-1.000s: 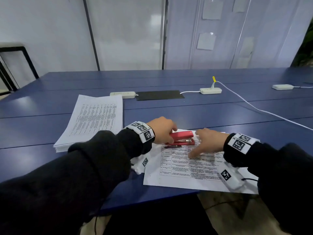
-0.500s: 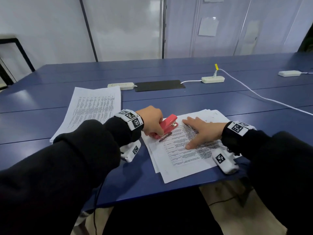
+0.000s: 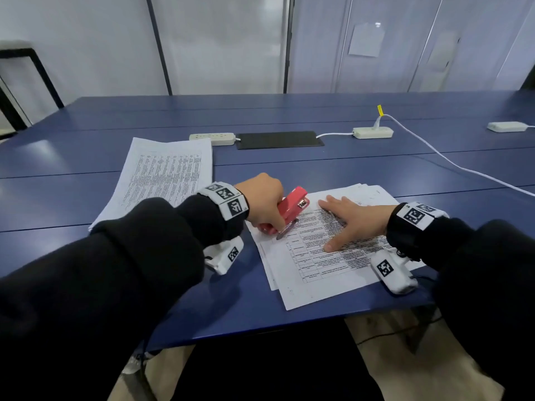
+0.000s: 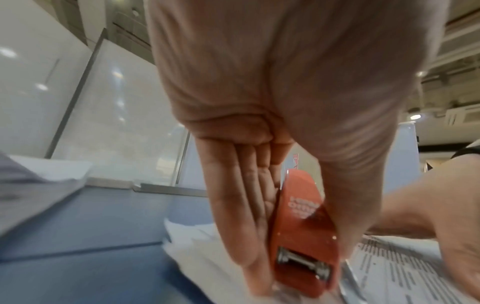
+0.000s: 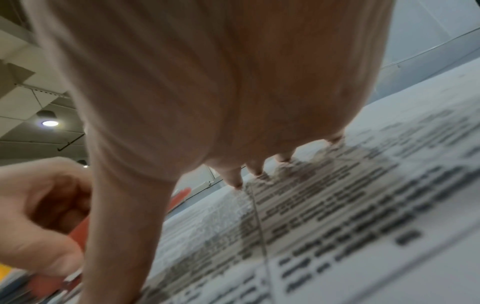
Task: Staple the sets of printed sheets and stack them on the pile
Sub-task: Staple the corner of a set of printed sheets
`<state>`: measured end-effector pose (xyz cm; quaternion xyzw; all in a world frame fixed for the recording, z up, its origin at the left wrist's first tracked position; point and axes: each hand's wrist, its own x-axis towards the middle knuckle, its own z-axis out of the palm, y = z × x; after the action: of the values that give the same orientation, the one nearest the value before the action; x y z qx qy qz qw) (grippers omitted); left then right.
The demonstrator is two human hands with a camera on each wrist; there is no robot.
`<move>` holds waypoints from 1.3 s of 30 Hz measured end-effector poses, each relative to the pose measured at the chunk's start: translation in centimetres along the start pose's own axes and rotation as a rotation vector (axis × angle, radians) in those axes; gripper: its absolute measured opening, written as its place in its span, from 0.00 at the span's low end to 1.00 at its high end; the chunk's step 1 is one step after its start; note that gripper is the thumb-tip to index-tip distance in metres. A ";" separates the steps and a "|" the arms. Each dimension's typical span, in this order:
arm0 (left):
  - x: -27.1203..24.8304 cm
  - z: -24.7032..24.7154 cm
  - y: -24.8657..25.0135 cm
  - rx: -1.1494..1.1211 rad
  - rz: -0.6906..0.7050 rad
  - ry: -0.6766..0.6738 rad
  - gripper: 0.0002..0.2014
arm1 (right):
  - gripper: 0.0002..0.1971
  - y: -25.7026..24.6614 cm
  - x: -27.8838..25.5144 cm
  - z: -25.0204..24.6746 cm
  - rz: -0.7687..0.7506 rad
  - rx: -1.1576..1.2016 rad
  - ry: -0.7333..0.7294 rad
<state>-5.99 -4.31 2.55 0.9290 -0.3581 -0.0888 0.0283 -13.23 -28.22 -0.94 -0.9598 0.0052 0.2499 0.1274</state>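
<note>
A red stapler sits tilted at the upper left corner of a loose set of printed sheets near the table's front edge. My left hand grips the stapler, fingers along one side and thumb on the other in the left wrist view. My right hand lies flat on the sheets with spread straight fingers pressing the printed page. A pile of printed sheets lies to the left, further back.
The blue table holds two white power strips, a black panel and a white cable running right. Another white box sits far right. The front edge is close to the sheets.
The set of sheets has turned so its upper left corner points toward the stapler. The stapler's top has tilted up, and my right hand stays flat on the paper.
</note>
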 end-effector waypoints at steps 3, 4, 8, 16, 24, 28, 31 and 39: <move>0.8 0.2 0.8 0.077 0.030 0.001 0.13 | 0.65 0.2 0.2 -0.1 0.005 0.009 -0.008; 0.8 0.2 0.6 0.090 0.039 -0.005 0.13 | 0.66 0.2 0.2 -0.1 0.006 0.010 -0.013; 0.2 0.4 -0.6 0.113 0.056 -0.020 0.15 | 0.66 0.1 0.1 -0.1 0.001 -0.011 -0.025; -0.3 -0.1 -0.3 0.098 0.046 -0.124 0.10 | 0.65 -0.2 -0.1 -0.1 0.001 -0.018 -0.037; -1.1 0.3 0.4 0.093 -0.090 -0.162 0.10 | 0.64 -0.2 -0.3 0.0 -0.002 -0.008 -0.036; -1.3 0.3 0.5 0.129 -0.031 -0.119 0.10 | 0.66 -0.2 -0.2 0.1 -0.006 -0.001 -0.044; -1.3 0.1 0.6 0.092 -0.073 -0.179 0.08 | 0.70 -0.2 -0.1 0.2 -0.007 -0.011 -0.046; -1.7 0.5 -0.4 0.068 -0.072 -0.233 0.10 | 0.70 0.0 0.3 0.2 0.004 -0.042 -0.038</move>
<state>-7.04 -2.83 2.23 0.9251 -0.3282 -0.1848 -0.0479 -13.08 -28.16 -1.24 -0.9574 -0.0006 0.2682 0.1069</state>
